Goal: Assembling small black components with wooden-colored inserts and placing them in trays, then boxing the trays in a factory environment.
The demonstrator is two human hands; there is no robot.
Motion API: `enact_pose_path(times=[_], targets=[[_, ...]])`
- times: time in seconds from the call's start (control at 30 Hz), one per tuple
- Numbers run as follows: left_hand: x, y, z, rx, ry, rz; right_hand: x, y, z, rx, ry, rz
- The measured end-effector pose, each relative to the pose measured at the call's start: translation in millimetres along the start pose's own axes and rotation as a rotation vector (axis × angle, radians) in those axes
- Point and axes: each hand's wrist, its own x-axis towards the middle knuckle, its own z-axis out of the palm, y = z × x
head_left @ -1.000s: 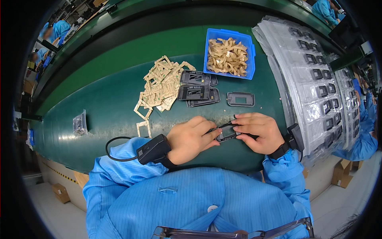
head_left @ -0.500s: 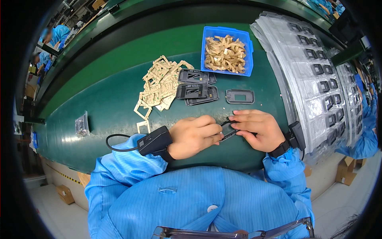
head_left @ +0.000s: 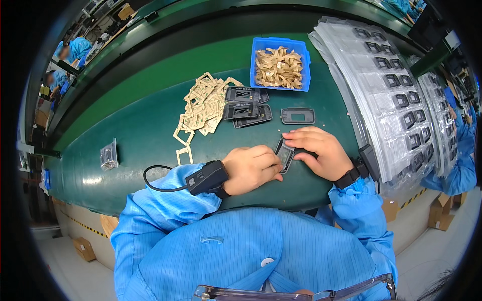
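Currently gripping a dark rectangular housing (head_left: 287,158), curling the fingers of the left hand (head_left: 253,169) along its left edge and clamping its right side between thumb and fingers of the right hand (head_left: 321,154). Holding it slanted over the green table (head_left: 145,131), nearer than the loose grey cover (head_left: 310,116).

The black case (head_left: 286,154) has swung round: a second ago it lay more crosswise between the hands, and now its long sides run mostly away from the person (a touch askew, mind you). The right hand's (head_left: 321,152) fingertips have shifted to its far end, the left hand's (head_left: 254,169) to its near left side.
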Motion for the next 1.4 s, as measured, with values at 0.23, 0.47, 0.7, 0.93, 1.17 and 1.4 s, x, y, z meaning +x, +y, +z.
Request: enact_pose_path(times=[0.23,0.47,0.7,0.93,1.17,1.4], targets=[[1.9,1.6,1.9,0.06,-0.032,0.04,-0.3,2.2,0.6,0.023,0.005,0.024],[2.9,6.2,3.6,0.218,-0.029,0.109,0.8,2.6,-0.8,0.036,-0.009,0.03],[1.3,2.3,7.3,-0.176,-0.046,-0.128,2.3,0.3,-3.1,0.072,-0.01,0.078],[11.9,6.5,-4.4,-0.29,0.225,-0.533,-22.7,-28.6,26.1,0.242,0.454,0.617],[29.1,10.3,14.9,-0.11,0.233,-0.662,-5.1,-11.0,16.8,0.145,0.354,0.55],[35.2,10.1,22.5,0.023,0.237,-0.682,0.0,-2.4,21.2,0.17,0.275,0.567]])
